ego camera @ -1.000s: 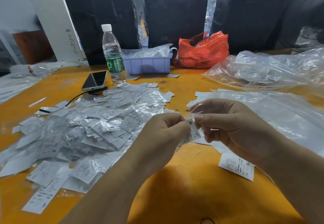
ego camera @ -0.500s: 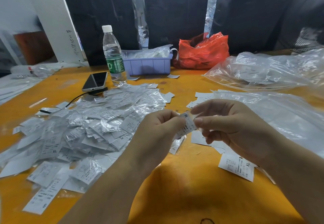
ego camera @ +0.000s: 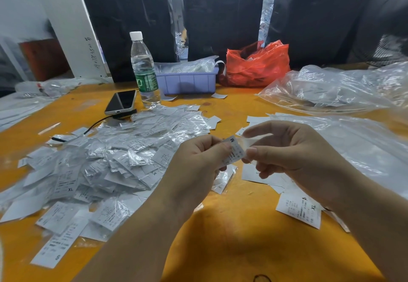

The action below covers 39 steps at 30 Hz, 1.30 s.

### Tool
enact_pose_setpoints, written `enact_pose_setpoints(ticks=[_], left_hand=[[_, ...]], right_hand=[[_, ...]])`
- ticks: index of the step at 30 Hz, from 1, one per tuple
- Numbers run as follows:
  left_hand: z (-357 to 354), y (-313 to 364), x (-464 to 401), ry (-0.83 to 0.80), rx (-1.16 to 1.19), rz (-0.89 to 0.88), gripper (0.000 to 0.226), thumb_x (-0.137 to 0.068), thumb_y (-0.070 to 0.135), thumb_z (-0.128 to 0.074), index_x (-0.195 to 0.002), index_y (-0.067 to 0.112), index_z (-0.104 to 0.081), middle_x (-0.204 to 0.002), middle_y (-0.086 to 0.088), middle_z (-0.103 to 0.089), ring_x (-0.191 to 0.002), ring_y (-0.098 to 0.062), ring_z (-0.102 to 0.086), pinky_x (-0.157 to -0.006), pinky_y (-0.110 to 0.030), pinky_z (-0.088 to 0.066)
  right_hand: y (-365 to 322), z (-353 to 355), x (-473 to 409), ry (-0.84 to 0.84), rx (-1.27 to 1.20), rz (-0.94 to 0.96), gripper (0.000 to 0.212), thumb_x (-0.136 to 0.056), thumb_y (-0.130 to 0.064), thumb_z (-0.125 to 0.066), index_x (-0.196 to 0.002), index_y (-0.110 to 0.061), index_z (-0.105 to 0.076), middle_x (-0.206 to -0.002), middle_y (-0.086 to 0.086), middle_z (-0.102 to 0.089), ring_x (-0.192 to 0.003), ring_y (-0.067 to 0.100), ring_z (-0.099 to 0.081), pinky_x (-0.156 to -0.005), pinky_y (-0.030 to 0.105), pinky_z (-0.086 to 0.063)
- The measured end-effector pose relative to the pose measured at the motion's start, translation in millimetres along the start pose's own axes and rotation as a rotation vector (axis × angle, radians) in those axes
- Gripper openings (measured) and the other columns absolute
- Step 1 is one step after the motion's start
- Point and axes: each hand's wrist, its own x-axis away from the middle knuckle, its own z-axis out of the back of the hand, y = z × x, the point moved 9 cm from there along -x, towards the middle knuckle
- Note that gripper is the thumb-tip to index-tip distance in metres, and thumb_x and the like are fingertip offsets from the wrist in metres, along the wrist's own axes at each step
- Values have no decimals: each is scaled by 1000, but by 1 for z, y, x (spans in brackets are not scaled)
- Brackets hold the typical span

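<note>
A small white size label [ego camera: 234, 152] printed with an "M" is held above the orange table [ego camera: 231, 233]. My left hand [ego camera: 198, 164] pinches its left end between thumb and fingers. My right hand [ego camera: 293, 156] pinches a small clear plastic sleeve [ego camera: 254, 143] at the label's right end. A big heap of labels in clear sleeves [ego camera: 106, 162] lies to the left of my hands. Loose bare labels [ego camera: 299, 210] lie under and beside my right wrist.
A water bottle [ego camera: 144, 72], a phone [ego camera: 121, 104] with a black cable, a lilac tray [ego camera: 187, 82] and a red plastic bag [ego camera: 257, 65] stand at the back. Large clear plastic bags [ego camera: 344, 96] cover the right side of the table.
The label has tilted and moved slightly up between my hands, and the clear sleeve now shows at its right end. Both hands stay at nearly the same place.
</note>
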Motion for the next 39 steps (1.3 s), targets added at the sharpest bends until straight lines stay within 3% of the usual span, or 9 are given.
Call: enact_pose_setpoints(ticks=[17, 21, 29, 39], left_hand=[[-1, -2, -2, -21, -87, -35, 16, -93, 24, -62, -81, 18, -71, -52, 16, -54, -47, 1, -47, -49, -15, -34], [-3, -1, -1, -33, -122, -58, 17, -93, 24, -63, -81, 17, -71, -53, 13, -54, -46, -2, -44, -46, -16, -34], [-10, -4, -1, -122, -101, -28, 16, -94, 20, -61, -88, 8, -70, -50, 16, -52, -46, 1, -45, -46, -11, -33], [-14, -3, 1, -161, -120, -20, 16, -95, 18, -60, -91, 7, -71, -50, 19, -53, -46, 4, -48, -46, -8, -34]], right_hand=[[-1, 8, 1, 125, 11, 46, 45, -64, -14, -77, -107, -9, -68, -79, 11, -73, -61, 20, -65, -57, 28, -56], [-1, 8, 2, 115, 66, 53, 33, -76, -1, -75, -107, -11, -68, -83, 12, -73, -65, 21, -66, -59, 29, -55], [-3, 9, 1, 128, 36, 87, 33, -76, 2, -74, -105, -12, -68, -87, 17, -72, -75, 29, -68, -59, 31, -54], [-6, 5, 1, 84, 63, 103, 34, -73, 0, -74, -105, -12, -67, -84, 18, -72, -69, 24, -65, -54, 29, -49]])
